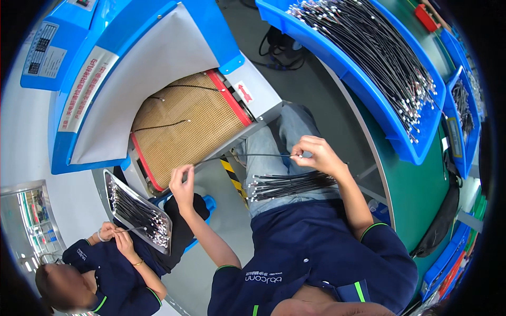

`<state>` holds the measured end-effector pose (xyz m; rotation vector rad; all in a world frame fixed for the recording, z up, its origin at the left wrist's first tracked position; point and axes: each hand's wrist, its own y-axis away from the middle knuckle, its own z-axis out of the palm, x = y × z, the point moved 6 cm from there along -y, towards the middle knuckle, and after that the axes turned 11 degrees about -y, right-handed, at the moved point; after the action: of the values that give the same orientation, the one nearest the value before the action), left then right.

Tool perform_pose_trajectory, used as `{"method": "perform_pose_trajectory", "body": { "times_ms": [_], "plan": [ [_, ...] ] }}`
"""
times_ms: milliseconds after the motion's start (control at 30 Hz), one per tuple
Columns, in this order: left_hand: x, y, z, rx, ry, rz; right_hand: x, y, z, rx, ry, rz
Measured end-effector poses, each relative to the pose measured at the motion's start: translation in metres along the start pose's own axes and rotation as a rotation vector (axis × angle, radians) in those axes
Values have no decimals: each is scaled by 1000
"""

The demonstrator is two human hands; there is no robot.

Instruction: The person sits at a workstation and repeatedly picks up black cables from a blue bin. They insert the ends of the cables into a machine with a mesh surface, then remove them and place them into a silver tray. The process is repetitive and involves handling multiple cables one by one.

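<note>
A thin black cable [245, 155] is stretched nearly straight between my two hands above my lap. My left hand [182, 188] pinches it near its left end, beside the front edge of a conveyor belt. The right end, with a small light connector, is held between the thumb and fingers of my right hand [315, 154]. Across my thighs lies a bundle of similar black cables [287, 185] with small white connectors. On the tan mesh conveyor belt [184, 139] a few single cables lie apart from each other, partly under a white curtain.
The belt runs out of a blue-framed machine [174, 13]. At right, a blue bin [337, 60] full of black cables stands on a green table [414, 203]. A co-worker [113, 268] at lower left handles a cable over a metal tray [168, 226] of cables.
</note>
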<state>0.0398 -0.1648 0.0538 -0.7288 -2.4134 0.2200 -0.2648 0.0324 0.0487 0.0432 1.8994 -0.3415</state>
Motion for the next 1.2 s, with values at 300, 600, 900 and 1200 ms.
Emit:
{"method": "perform_pose_trajectory", "body": {
  "times_ms": [300, 600, 900, 1200],
  "plan": [
    [-50, -89, 4, -29, -35, 20, 22, -60, 50, 141, -9, -55],
    [-92, -155, 36, -132, -15, 1, 38, -102, 76, 283, 144, -162],
    [-117, -180, 60, -142, -83, 114, 44, -118, 88, 296, 333, -113],
    [-104, -178, 49, -57, -107, 74, 30, -114, 79, 281, 296, -119]
  ]
}}
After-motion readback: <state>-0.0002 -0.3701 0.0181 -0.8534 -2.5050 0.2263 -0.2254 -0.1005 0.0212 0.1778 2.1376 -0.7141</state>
